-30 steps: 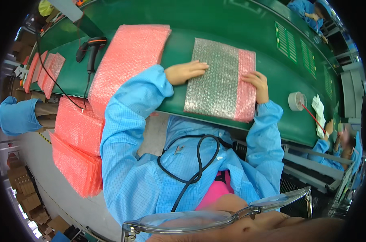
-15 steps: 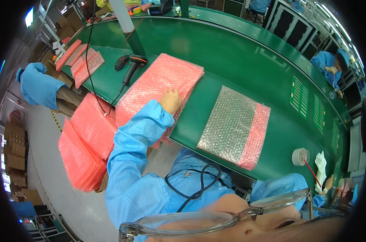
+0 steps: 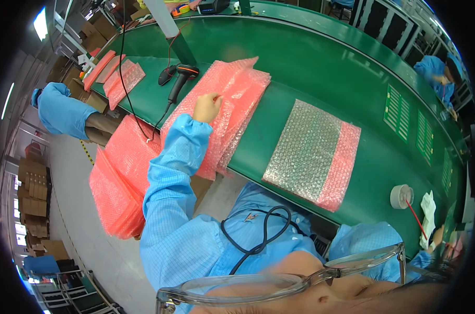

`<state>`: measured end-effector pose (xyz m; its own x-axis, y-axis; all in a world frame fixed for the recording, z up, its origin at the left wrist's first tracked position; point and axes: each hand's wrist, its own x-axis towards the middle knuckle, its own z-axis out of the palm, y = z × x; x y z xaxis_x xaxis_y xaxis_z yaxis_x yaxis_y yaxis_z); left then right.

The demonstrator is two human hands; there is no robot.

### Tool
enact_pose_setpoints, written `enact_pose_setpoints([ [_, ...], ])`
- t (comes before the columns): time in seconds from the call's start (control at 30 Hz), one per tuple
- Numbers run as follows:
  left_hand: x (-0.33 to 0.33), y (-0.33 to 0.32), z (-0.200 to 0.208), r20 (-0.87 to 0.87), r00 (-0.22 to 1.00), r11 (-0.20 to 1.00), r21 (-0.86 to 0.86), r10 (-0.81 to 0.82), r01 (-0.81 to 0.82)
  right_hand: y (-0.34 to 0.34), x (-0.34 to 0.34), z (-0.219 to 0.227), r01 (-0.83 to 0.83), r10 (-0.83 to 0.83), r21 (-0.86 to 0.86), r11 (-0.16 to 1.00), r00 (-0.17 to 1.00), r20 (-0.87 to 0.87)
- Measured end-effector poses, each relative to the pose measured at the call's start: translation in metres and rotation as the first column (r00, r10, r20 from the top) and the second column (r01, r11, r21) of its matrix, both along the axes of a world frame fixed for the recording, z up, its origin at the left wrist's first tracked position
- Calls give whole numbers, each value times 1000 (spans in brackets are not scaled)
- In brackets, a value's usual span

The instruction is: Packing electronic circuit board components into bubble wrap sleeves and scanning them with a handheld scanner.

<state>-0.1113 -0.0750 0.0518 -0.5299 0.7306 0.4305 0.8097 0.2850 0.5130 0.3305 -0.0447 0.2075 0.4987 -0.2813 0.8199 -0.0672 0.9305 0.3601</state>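
Note:
My left hand (image 3: 208, 108) is over a stack of pink bubble-wrap bags (image 3: 237, 83) on the green bench, its fingers curled in at the upper layer. That layer is lifted and creased, with one corner standing up at the far side. To the right of the stack, a bubble-wrap bag (image 3: 302, 152) lies flat, greyish clear with a pink band along its right side. My right sleeve (image 3: 365, 243) shows at the lower right, partly behind the glasses; the hand itself is hidden.
More pink bags (image 3: 119, 183) hang low at the left. A handheld scanner (image 3: 181, 83) with a cable lies beyond the stack. At right are a round white container (image 3: 401, 197) with a red stick, a white cloth (image 3: 428, 214) and green slotted panels (image 3: 397, 112). A person (image 3: 67, 110) bends at far left.
My left hand has moved away from me and left across the stack. The top pink layer, flat before, is now raised and creased. The whole view has shifted slightly.

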Motion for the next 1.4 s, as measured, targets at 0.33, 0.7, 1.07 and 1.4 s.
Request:
enact_pose_setpoints([
  [0.33,0,-28,59,97,992,993,81,78,-86,13,0,-12,-100,100,-153,983,995,-7],
  [0.7,75,-87,169,134,989,930,368,-61,7,26,-9,-22,-264,252,-271,926,965,-78],
  [1.07,167,20,119,317,785,846,162,-533,509,24,-2,-38,-370,346,-407,835,929,-134],
  [1.4,93,100,56,175,891,907,28,-418,420,44,13,-62,-363,329,-562,743,930,-165],
])
